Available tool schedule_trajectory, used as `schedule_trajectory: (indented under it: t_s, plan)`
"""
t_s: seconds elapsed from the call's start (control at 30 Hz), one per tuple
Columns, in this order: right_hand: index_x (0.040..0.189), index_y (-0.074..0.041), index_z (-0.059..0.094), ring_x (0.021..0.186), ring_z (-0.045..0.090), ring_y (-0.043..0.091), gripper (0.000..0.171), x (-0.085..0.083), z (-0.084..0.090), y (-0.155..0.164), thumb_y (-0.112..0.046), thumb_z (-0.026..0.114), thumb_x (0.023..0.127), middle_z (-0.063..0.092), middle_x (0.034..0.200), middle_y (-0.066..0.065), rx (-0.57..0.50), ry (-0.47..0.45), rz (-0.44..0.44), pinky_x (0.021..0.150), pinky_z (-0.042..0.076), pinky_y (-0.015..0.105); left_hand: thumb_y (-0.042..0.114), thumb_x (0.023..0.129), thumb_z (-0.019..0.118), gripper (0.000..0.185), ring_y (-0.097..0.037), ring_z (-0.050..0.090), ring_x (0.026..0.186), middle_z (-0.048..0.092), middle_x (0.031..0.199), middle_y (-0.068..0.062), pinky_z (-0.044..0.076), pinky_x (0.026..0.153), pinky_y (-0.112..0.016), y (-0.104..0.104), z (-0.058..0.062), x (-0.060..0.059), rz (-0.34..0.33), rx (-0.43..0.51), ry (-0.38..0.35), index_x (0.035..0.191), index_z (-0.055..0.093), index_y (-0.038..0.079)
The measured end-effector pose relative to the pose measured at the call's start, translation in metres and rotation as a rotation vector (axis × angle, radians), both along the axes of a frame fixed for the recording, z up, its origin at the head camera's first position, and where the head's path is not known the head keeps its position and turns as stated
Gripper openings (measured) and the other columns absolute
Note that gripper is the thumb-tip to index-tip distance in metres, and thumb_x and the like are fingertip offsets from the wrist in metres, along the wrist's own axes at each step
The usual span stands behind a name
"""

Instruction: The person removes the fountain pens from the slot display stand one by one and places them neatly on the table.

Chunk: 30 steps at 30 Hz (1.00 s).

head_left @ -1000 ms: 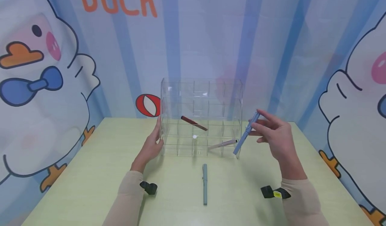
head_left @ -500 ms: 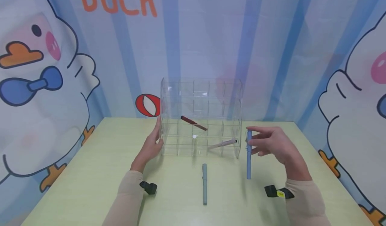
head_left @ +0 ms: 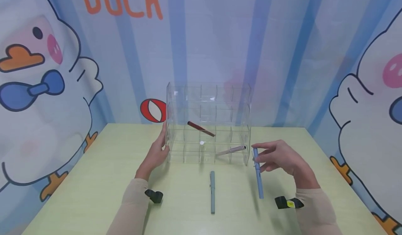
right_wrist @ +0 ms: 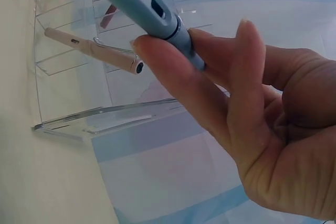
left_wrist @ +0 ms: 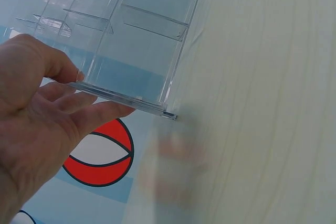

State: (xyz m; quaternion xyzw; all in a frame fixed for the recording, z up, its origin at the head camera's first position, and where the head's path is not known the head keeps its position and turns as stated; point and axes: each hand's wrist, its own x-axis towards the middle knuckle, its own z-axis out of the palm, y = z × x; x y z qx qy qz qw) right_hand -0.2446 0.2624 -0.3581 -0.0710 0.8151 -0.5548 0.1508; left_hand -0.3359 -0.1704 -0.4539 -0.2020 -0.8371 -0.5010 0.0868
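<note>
A clear compartment rack point(head_left: 250, 123) stands on the table. My left hand point(head_left: 157, 154) grips its left side wall, thumb on the inside and fingers behind, as the left wrist view shows. To the right of the rack, my right hand point(head_left: 282, 160) pinches a blue pen point(head_left: 259, 181) near its clip end. The pen hangs almost upright over the table, its lower end leaning slightly right. Inside the rack lie a dark red pen point(head_left: 201, 129), slanted, and a pale pen point(right_wrist: 86, 48) with a metal clip. A small white round end point(head_left: 202, 143) shows in a lower compartment.
A grey-green pen point(head_left: 213, 193) lies on the pale table point(head_left: 103, 179) in front of the rack. Behind the table hangs a striped blue curtain point(head_left: 207, 36) printed with ducks. Black cameras sit at both wrists.
My right hand has come down and nearer along the rack's right side. The blue pen has swung from a slant to nearly upright and is lower. My left hand keeps its place.
</note>
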Motion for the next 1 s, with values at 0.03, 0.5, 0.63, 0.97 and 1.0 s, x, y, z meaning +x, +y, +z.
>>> schedule_trajectory:
  t_s: [0.03,0.5,0.63,0.97,1.0]
  plan:
    - [0.147,0.002,0.047,0.079,0.074,0.034,0.061,-0.001,-0.001,0.0,-0.006,0.071,0.091,0.07,0.111,0.022,-0.003,-0.003,0.008,0.065,0.061,0.037,-0.012,0.096,0.046,0.096,-0.031,0.015,0.151,0.004,0.168,-0.002,0.027,0.116,-0.052,0.0,0.0,0.0,0.003,-0.003,-0.001,0.159,-0.006,0.039]
    - [0.143,0.009,0.048,0.074,0.073,0.033,0.058,-0.007,-0.018,-0.012,-0.001,0.07,0.09,0.072,0.096,0.022,-0.002,-0.037,0.085,0.069,0.061,0.045,-0.012,0.096,0.044,0.094,-0.03,0.016,0.15,0.002,0.167,-0.002,0.027,0.116,-0.05,-0.003,-0.001,-0.001,-0.02,0.013,0.018,0.16,-0.005,0.035]
    - [0.14,0.01,0.051,0.072,0.073,0.032,0.055,-0.01,-0.025,-0.017,0.001,0.07,0.089,0.072,0.092,0.019,0.002,-0.052,0.092,0.068,0.062,0.045,-0.013,0.096,0.044,0.094,-0.03,0.015,0.15,0.0,0.167,0.001,0.027,0.117,-0.049,-0.003,0.0,-0.002,-0.029,0.02,0.027,0.16,-0.005,0.035]
    - [0.137,0.01,0.054,0.068,0.073,0.03,0.051,-0.014,-0.038,-0.025,0.003,0.07,0.088,0.072,0.091,0.017,0.015,-0.077,0.098,0.065,0.062,0.042,-0.013,0.096,0.044,0.094,-0.033,0.019,0.149,0.005,0.167,-0.003,0.028,0.116,-0.052,-0.002,-0.001,0.0,-0.015,0.009,0.017,0.161,-0.004,0.035]
    - [0.137,0.01,0.054,0.068,0.073,0.03,0.052,-0.015,-0.039,-0.026,0.003,0.07,0.088,0.072,0.091,0.017,0.016,-0.076,0.099,0.065,0.062,0.042,-0.013,0.096,0.044,0.094,-0.033,0.019,0.149,0.005,0.167,-0.003,0.028,0.116,-0.052,-0.002,-0.001,-0.001,-0.015,0.009,0.017,0.161,-0.004,0.035]
